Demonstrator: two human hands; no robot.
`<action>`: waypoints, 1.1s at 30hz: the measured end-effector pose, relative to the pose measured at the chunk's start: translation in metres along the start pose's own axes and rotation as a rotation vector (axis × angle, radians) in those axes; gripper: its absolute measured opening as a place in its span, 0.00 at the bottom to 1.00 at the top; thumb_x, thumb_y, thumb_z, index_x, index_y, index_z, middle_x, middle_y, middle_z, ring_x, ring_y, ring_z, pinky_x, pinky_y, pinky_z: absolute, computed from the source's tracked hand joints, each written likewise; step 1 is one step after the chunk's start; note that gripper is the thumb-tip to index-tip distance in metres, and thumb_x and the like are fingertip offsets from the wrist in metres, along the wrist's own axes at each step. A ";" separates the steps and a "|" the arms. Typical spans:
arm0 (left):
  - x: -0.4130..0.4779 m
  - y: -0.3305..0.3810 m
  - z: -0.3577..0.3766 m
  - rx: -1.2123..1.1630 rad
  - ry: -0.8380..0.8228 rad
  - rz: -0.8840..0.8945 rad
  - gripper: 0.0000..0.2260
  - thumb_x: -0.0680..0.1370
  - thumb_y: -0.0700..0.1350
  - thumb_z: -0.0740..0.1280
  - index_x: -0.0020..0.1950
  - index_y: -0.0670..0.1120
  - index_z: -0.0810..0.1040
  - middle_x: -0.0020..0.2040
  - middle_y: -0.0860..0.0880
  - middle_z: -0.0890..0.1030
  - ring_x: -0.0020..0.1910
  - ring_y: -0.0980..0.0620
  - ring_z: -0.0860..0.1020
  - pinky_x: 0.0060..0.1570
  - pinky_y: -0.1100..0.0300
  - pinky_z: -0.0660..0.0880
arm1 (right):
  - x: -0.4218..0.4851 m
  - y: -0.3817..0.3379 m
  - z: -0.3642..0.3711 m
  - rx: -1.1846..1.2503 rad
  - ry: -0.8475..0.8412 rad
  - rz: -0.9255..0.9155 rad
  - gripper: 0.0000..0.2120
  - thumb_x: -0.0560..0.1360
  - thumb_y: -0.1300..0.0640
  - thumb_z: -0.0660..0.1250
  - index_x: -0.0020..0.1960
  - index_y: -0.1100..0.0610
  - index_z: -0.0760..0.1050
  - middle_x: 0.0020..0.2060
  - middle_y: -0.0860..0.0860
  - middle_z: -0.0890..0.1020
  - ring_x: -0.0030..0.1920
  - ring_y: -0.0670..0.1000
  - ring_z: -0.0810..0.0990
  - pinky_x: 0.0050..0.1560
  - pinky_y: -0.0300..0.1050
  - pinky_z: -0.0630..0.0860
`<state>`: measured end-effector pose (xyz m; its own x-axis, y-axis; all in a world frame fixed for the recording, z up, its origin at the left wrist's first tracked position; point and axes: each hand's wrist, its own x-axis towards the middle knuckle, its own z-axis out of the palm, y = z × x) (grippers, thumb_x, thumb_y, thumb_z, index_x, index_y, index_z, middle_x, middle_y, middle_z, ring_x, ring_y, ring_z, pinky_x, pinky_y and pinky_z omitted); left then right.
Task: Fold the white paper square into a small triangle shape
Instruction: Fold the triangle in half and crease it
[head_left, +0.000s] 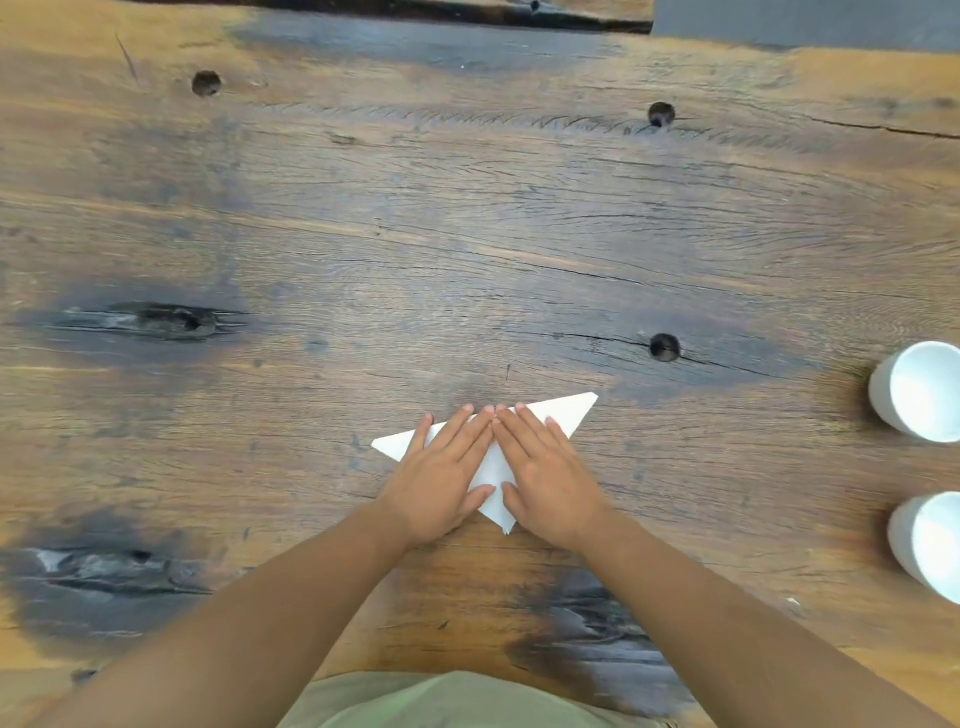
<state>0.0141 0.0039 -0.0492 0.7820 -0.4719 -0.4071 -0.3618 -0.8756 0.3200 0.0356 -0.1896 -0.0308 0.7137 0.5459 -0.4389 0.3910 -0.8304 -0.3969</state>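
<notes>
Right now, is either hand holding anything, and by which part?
Nothing is gripped. The left hand and right hand press flat on the folded white paper, covering its middle.

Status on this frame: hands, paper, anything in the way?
Left hand and right hand flat, pressing the paper. Paper already a triangle on the table. Two white cups off right, clear of the work.

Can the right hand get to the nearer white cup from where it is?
Probably yes. The right hand lies flat on the folded paper, and only bare wooden table lies between it and the nearer cup; reaching means letting go of the paper.
</notes>
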 end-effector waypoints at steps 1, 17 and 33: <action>0.000 -0.001 0.001 0.009 -0.007 0.001 0.33 0.81 0.61 0.52 0.81 0.45 0.51 0.81 0.50 0.51 0.80 0.49 0.48 0.76 0.40 0.50 | 0.001 0.001 0.001 -0.004 -0.001 -0.006 0.34 0.79 0.51 0.59 0.80 0.56 0.47 0.80 0.50 0.49 0.79 0.51 0.43 0.78 0.53 0.42; -0.001 -0.001 0.004 0.060 -0.047 0.008 0.32 0.82 0.60 0.50 0.81 0.45 0.47 0.81 0.50 0.43 0.80 0.47 0.44 0.76 0.39 0.47 | -0.042 0.083 -0.010 -0.042 0.068 0.220 0.36 0.78 0.49 0.61 0.80 0.53 0.47 0.80 0.47 0.49 0.79 0.48 0.44 0.78 0.56 0.46; 0.000 -0.002 0.002 0.003 -0.033 0.005 0.31 0.82 0.56 0.55 0.81 0.47 0.48 0.81 0.52 0.45 0.80 0.50 0.44 0.76 0.41 0.48 | -0.004 0.005 0.007 0.056 0.071 -0.010 0.34 0.77 0.49 0.59 0.79 0.57 0.51 0.79 0.50 0.54 0.79 0.50 0.45 0.78 0.54 0.41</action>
<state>0.0136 0.0057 -0.0511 0.7627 -0.4797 -0.4338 -0.3677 -0.8734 0.3193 0.0309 -0.1952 -0.0370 0.7500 0.5430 -0.3776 0.3663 -0.8164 -0.4465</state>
